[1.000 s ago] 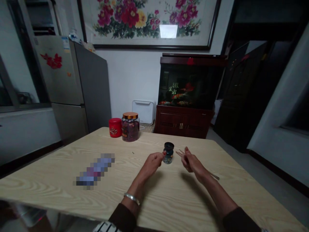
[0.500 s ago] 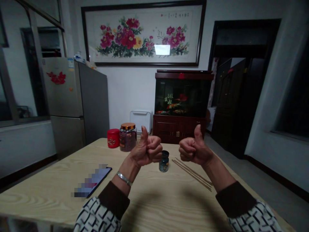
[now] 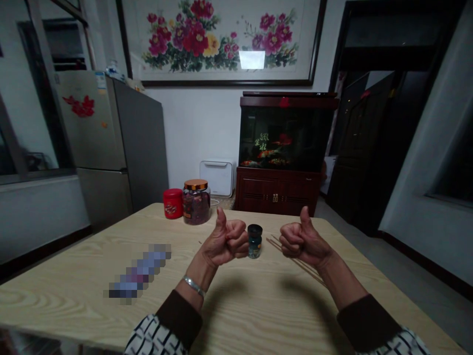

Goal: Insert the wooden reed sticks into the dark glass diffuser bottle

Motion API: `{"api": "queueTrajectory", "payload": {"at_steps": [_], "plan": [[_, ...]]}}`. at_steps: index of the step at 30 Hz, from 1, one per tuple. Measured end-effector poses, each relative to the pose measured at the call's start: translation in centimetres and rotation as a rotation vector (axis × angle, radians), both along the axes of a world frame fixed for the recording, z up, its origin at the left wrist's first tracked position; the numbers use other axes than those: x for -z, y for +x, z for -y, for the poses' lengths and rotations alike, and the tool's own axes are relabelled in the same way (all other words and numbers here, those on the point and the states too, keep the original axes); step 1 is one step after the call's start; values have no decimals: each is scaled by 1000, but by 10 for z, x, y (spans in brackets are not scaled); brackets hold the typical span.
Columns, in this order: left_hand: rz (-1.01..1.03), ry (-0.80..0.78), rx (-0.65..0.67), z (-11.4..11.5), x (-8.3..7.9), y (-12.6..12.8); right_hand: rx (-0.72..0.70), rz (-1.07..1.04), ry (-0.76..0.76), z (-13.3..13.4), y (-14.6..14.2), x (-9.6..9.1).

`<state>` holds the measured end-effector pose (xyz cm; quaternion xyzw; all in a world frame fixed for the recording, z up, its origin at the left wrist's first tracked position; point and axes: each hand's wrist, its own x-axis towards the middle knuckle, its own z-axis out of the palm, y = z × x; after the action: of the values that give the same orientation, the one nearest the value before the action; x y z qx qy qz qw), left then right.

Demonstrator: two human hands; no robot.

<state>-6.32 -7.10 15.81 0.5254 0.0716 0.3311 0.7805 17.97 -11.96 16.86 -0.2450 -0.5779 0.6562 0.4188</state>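
Both of my hands are raised above the table [image 3: 236, 315] in fists with the thumbs pointing up. My left hand [image 3: 227, 241] holds nothing that shows; a silver bracelet [image 3: 194, 286] circles its wrist. Just right of its knuckles, on the tabletop, stands a small dark jar [image 3: 254, 242] with a black lid. My right hand [image 3: 305, 241] is likewise closed and bare. Several thin wooden sticks [image 3: 308, 270], perhaps chopsticks, lie on the table behind it, partly hidden by the hand and forearm.
A red canister [image 3: 173, 204] and a large clear jar [image 3: 196, 204] with a copper-coloured lid stand at the table's far left. A pixelated flat object [image 3: 140, 273] lies on the left side. Beyond are a fridge [image 3: 142, 148] and a fish tank [image 3: 284, 138].
The view has tipped downward, so the background sits higher in the picture. Both hands keep their thumbs-up pose, slightly lower in the picture.
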Motion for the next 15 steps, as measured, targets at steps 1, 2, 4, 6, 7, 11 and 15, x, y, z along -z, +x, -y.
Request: {"api": "queueTrajectory", "payload": {"at_steps": [1, 2, 4, 6, 7, 11, 15], "plan": [[3, 9, -27, -5, 11, 1, 92, 93, 0, -5, 4, 11], [-16, 20, -79, -12, 23, 2, 207, 217, 13, -10, 9, 25], [-135, 53, -273, -26, 52, 8, 476, 500, 98, -24, 17, 54], [-345, 138, -538, -42, 85, 20, 686, 710, 220, -40, 22, 81], [-424, 174, -631, -49, 101, 27, 754, 775, 262, -48, 22, 91], [-454, 274, -778, -72, 146, 61, 903, 1053, 321, -75, -2, 93], [-462, 378, -785, -87, 159, 83, 848, 1490, 499, -97, -38, 58]]}}
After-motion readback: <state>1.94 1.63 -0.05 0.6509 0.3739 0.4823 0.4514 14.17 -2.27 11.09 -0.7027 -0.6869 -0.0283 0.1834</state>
